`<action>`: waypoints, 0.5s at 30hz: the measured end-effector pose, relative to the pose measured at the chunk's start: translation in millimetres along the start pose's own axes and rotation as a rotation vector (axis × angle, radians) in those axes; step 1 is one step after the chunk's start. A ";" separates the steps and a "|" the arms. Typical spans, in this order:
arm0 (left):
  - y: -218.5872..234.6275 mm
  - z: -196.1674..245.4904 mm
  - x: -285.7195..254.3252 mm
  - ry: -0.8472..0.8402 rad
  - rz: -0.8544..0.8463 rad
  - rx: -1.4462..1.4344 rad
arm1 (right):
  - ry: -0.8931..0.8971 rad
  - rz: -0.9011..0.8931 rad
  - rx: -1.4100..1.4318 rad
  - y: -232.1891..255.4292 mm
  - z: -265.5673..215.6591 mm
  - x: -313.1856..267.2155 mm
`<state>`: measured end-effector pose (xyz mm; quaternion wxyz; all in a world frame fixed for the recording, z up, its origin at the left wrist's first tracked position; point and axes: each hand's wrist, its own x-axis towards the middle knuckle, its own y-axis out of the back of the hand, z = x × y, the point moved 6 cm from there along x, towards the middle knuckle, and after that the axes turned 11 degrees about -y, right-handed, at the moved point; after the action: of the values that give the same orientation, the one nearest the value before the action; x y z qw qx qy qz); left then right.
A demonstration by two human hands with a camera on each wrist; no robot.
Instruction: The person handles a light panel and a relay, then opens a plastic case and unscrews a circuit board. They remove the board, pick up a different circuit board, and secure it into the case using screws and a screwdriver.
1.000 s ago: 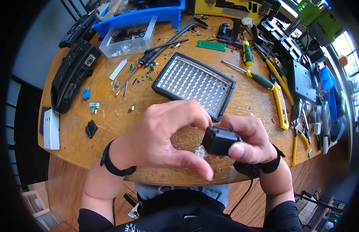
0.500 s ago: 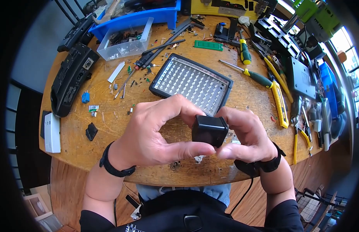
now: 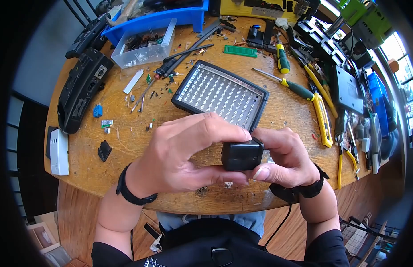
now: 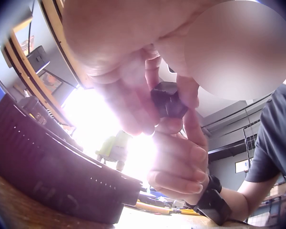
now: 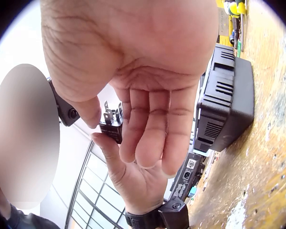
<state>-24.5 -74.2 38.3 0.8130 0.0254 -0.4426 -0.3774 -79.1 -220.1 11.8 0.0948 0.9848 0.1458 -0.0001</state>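
Observation:
Above the front of the table, both hands hold a small black block-shaped relay point(image 3: 242, 156). In the right wrist view, flat metal blade pins point(image 5: 112, 114) stick out of its one end. My left hand point(image 3: 184, 153) has its index fingertip on the top edge and its thumb along the lower edge. From the other side, my right hand point(image 3: 284, 155) pinches the relay between thumb and fingers. The left wrist view shows the relay point(image 4: 169, 102) between the fingertips of both hands. Just beyond the hands lies a black LED light panel point(image 3: 219, 93), its bulbs facing up.
Screwdrivers point(image 3: 299, 91), a yellow utility knife point(image 3: 323, 122) and pliers point(image 3: 349, 155) lie on the right. A clear bin point(image 3: 144, 51) and a curved black housing point(image 3: 84, 91) stand on the left. A white power strip point(image 3: 59, 152) sits at the left edge. Small scraps are scattered around.
The left hand has come from beside the relay to grip it along with the right. The relay has been turned and shifted slightly left; the left index finger has moved onto its top.

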 end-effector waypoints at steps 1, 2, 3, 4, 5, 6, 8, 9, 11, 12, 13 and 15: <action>-1.0 1.8 0.1 -0.030 -0.021 0.015 | 0.000 -0.022 -0.041 -0.6 -0.1 0.1; -0.9 1.8 -0.2 -0.030 -0.020 0.015 | -0.001 -0.023 -0.042 -1.0 -0.4 0.0; -1.1 2.0 -0.4 -0.035 -0.024 0.014 | -0.010 -0.023 -0.016 -1.6 -0.2 -0.3; -1.2 2.3 -0.7 -0.039 -0.028 0.013 | -0.019 -0.024 0.010 -2.0 0.2 -0.4; -1.2 1.9 -1.1 -0.039 -0.027 0.013 | -0.018 -0.024 0.010 -2.0 0.8 -0.3; -1.4 1.4 -1.7 -0.041 -0.024 0.001 | -0.014 -0.032 0.007 -2.2 1.5 -0.4; -0.7 0.5 -2.4 -0.042 -0.021 -0.012 | -0.009 -0.040 0.004 -3.2 0.7 -0.7; -0.8 1.0 -2.4 -0.069 -0.053 0.013 | -0.024 -0.045 0.028 -4.1 -0.4 -0.7; -1.7 2.4 -2.4 -0.095 -0.085 0.038 | -0.038 -0.051 0.051 -4.2 -0.9 -0.8; -1.5 2.6 -2.6 -0.082 -0.077 0.020 | -0.038 -0.070 0.054 -4.5 -1.0 -1.1; -1.3 2.7 -2.8 -0.068 -0.069 0.001 | -0.037 -0.088 0.058 -4.8 -1.1 -1.6; -0.3 2.3 -3.5 -0.040 -0.050 -0.027 | -0.052 -0.091 0.036 -3.7 -0.2 -3.4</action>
<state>-27.5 -71.5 37.2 0.7946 0.0179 -0.4529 -0.4039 -83.4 -217.6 11.4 0.0808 0.9783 0.1880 -0.0325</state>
